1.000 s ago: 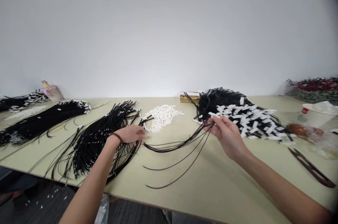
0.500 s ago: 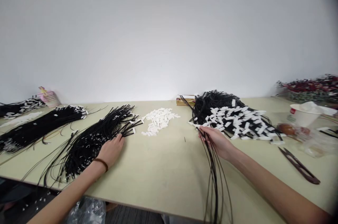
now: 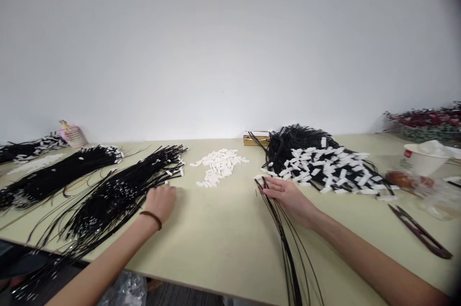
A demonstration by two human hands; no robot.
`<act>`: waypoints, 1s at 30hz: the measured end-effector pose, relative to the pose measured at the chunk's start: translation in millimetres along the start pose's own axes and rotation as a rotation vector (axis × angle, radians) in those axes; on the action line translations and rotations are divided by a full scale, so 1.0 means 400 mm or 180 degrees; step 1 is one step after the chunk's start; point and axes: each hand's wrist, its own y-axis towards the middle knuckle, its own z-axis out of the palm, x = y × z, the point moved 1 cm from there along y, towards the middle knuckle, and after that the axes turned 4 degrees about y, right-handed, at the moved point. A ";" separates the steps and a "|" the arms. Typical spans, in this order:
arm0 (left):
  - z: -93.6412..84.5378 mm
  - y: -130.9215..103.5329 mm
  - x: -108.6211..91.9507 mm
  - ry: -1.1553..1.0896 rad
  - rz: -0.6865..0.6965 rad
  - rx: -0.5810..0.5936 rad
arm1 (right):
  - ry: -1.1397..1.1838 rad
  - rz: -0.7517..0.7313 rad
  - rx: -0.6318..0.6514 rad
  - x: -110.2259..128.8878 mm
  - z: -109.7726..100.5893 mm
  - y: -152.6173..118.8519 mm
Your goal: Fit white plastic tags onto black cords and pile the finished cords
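My right hand (image 3: 290,200) is closed round several black cables (image 3: 288,248), whose loose ends hang toward me. White connectors (image 3: 262,176) sit at the top of this bunch, by my fingertips. On the left, my left hand (image 3: 161,202), with a brown band at the wrist, is curled at the right edge of a heap of black cables (image 3: 122,190). A white connector end (image 3: 166,182) shows just above its knuckles, and a black cable trails from it to the lower left. The fingertips are hidden.
Loose white connectors (image 3: 220,165) are piled mid-table. Connector-tipped cables (image 3: 324,166) lie at right, near thread snips (image 3: 419,231), a paper cup (image 3: 421,158) and a plastic bag (image 3: 439,195). A small gold box (image 3: 255,140) stands by the wall. Another cable bundle (image 3: 61,171) lies far left.
My left hand has drawn back slightly toward me and right, away from the heap's tips. Cables of the heap have slid lower left, past the table edge. My right hand has lowered slightly, still holding its bunch.
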 end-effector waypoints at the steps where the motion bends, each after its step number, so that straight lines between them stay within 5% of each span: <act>1: -0.013 0.009 -0.043 -0.0355 0.0315 -0.0152 | -0.0049 -0.0015 0.0110 -0.003 0.007 -0.003; 3: -0.034 0.034 -0.137 -0.1356 0.1015 -0.0263 | -0.0206 -0.0050 0.0342 -0.009 0.019 -0.009; 6: -0.053 0.077 -0.267 -0.2865 0.1256 -0.0385 | -0.0519 -0.0116 0.0637 -0.018 0.033 -0.016; 10: -0.040 0.112 -0.365 -0.4529 0.1301 0.0751 | -0.1018 -0.0409 0.0903 -0.027 0.044 -0.021; 15: -0.003 0.116 -0.356 -0.5415 0.1451 0.1407 | -0.1505 -0.0717 0.1106 -0.029 0.056 -0.029; 19: 0.002 0.118 -0.322 -0.5681 0.1522 0.1915 | -0.2238 -0.1205 0.0517 -0.023 0.061 -0.002; 22: -0.004 0.120 -0.305 -0.5823 0.1626 0.2196 | -0.2832 -0.1537 0.0254 -0.010 0.082 0.059; 30: -0.003 0.127 -0.286 -0.5888 0.1518 0.2398 | -0.3493 -0.1857 0.0440 -0.002 0.203 0.269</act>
